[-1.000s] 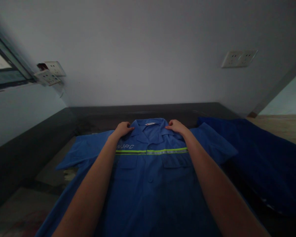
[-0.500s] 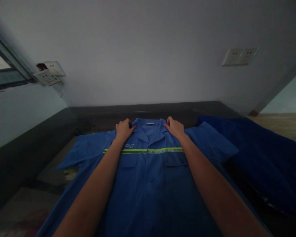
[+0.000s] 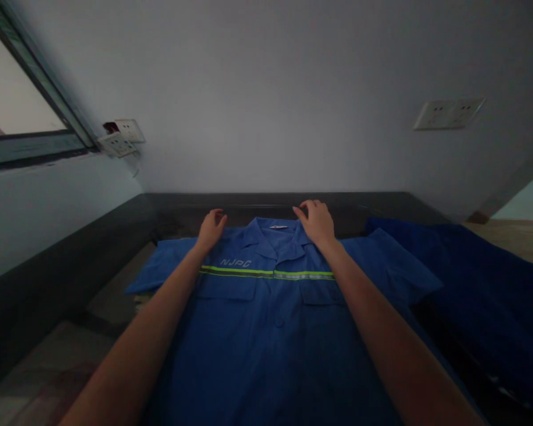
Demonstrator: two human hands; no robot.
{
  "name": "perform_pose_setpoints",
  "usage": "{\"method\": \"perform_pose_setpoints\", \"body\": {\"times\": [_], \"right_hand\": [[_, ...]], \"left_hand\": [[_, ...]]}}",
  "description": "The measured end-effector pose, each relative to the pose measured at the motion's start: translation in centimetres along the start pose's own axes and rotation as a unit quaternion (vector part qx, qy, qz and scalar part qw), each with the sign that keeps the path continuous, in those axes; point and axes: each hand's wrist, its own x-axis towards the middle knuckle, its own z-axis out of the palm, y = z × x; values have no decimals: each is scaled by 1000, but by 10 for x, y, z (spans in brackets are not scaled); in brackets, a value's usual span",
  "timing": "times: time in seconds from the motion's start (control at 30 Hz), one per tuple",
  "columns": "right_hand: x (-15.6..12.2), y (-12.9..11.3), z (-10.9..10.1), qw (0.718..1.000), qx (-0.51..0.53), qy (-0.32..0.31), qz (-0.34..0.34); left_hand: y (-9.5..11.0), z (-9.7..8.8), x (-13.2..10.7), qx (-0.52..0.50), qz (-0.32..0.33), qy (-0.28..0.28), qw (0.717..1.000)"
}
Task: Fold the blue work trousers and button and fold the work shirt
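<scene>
A blue short-sleeved work shirt [image 3: 266,319] lies spread front side up, its collar pointing at the wall. A yellow and silver reflective stripe crosses its chest, with "NJPC" lettering above on the left. My left hand [image 3: 212,229] hovers just past the left shoulder, fingers curved and parted, holding nothing. Beside the collar's right side, my right hand [image 3: 317,221] is raised with thumb and fingers apart and nothing between them. A small white label shows inside the neck. My forearms cover parts of the shirt's two sides.
Darker blue cloth [image 3: 479,278] lies at the right. A dark raised edge [image 3: 270,199] runs along the grey wall behind the shirt. Loose-hanging sockets [image 3: 118,144] are at the left wall, a double socket [image 3: 448,114] at the right. A window [image 3: 22,89] is at upper left.
Both hands have let go of the shirt's shoulders beside the collar. My left hand has moved outward to the left, uncovering more lettering. The camera view has shifted slightly.
</scene>
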Motion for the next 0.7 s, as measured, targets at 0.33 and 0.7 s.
{"method": "perform_pose_setpoints", "body": {"times": [0.33, 0.7], "right_hand": [[-44, -117, 61, 976, 59, -189, -94], [-66, -126, 81, 974, 14, -216, -61]], "left_hand": [[-148, -111, -67, 106, -191, -58, 974], [-139, -89, -60, 130, -217, -77, 964]]}}
